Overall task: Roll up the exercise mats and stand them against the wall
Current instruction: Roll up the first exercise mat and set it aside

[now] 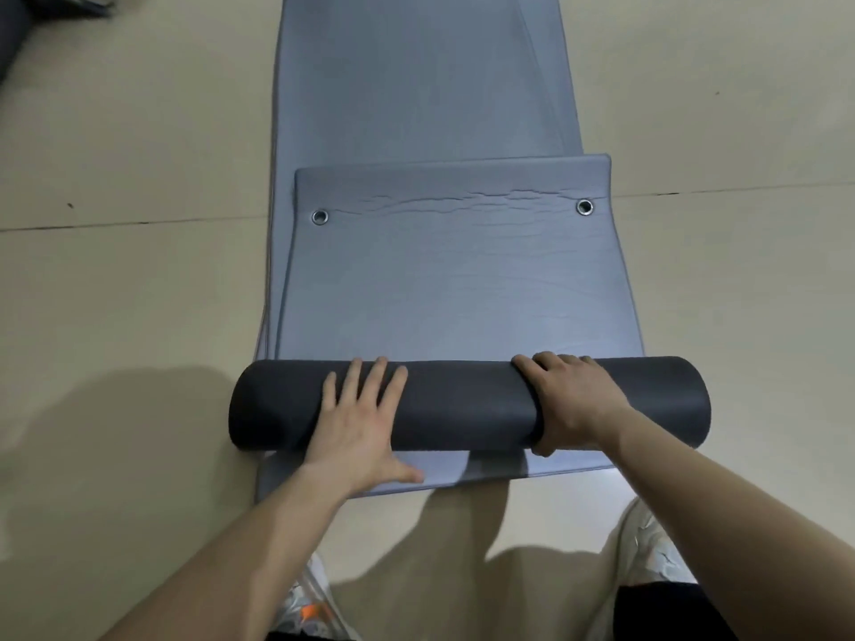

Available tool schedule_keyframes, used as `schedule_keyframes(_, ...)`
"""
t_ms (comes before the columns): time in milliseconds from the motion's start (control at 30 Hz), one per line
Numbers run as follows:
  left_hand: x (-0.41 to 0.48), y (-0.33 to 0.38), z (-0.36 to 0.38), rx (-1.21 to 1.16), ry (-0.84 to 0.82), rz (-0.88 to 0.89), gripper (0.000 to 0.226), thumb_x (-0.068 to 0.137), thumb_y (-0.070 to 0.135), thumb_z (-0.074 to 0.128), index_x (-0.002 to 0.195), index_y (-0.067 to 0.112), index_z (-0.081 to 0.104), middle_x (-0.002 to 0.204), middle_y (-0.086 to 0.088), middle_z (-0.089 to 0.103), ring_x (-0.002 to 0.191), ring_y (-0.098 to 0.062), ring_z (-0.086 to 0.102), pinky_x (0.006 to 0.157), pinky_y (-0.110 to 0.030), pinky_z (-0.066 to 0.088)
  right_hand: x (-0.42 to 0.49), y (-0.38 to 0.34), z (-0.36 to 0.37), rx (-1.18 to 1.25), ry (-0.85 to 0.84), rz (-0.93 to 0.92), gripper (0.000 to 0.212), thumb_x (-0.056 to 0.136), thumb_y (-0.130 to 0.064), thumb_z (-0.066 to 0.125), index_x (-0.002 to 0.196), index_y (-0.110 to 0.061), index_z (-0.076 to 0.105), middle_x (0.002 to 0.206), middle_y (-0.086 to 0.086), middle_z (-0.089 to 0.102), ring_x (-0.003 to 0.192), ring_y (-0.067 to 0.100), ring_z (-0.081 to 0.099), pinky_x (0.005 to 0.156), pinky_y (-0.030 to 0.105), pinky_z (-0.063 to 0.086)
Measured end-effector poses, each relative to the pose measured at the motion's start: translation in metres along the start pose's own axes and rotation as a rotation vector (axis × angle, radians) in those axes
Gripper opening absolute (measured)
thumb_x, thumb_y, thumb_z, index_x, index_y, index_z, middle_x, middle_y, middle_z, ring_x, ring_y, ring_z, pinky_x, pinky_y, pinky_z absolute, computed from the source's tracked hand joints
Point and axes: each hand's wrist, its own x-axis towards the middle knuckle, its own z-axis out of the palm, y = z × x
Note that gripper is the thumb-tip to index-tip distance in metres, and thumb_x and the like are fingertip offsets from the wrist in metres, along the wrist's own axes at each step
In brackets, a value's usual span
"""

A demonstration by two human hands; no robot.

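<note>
Both forearms are bare to the lower edge of the picture, with no sleeves, watch or rings in sight. The left hand (358, 425) and right hand (571, 402) wear no gloves; the fingers (370, 377) have short nails. Black shorts (671, 610) show at the bottom edge. The shoes are pale: the left shoe (305, 603) carries an orange mark, the right shoe (647, 543) looks off-white.

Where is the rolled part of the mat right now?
In the head view, the dark roll lies crosswise, low centre, on the grey mats, under the left hand and right hand.
</note>
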Motion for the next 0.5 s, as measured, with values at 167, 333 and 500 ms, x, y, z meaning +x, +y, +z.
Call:
schedule_keyframes(167, 0.031, -0.015, -0.021, -0.069, -0.035, 0.089, 0.126, 0.059, 0.079, 0.076, 0.16, 0.03, 0.019, 0.162, 0.001, 0.032, 0.147, -0.027, 0.03, 0.12, -0.046, 0.021, 0.004, -0.002, -0.001, 0.08, -0.003, 0.068, 0.132, 0.052, -0.074, 0.08, 0.158, -0.029, 0.016, 0.15, 0.007, 0.045, 0.135, 0.033, 0.044, 0.119, 0.05, 0.029)
schedule_keyframes(333, 0.087, -0.032, -0.073, -0.256, -0.294, 0.074, 0.116, 0.055, 0.067, 0.088, 0.154, 0.041, 0.034, 0.15, 0.004, 0.052, 0.135, -0.026, 0.049, 0.106, -0.04, 0.039, -0.007, -0.031, 0.038, 0.036, 0.3, 0.154, 0.141, 0.044, -0.05, 0.092, 0.161, -0.023, 0.017, 0.155, 0.017, 0.038, 0.142, 0.041, 0.036, 0.117, 0.061, 0.021)
schedule_keyframes(500, 0.069, -0.032, -0.04, -0.133, 0.294, -0.081, 0.098, 0.078, 0.081, 0.054, 0.157, 0.028, 0.032, 0.166, -0.003, 0.03, 0.152, -0.03, 0.025, 0.123, -0.054, 0.013, 0.053, 0.015, -0.033, 0.149, 0.305, 0.097, 0.137, 0.038, -0.094, 0.058, 0.154, -0.027, 0.035, 0.152, 0.013, 0.043, 0.14, 0.038, 0.038, 0.118, 0.055, 0.027)
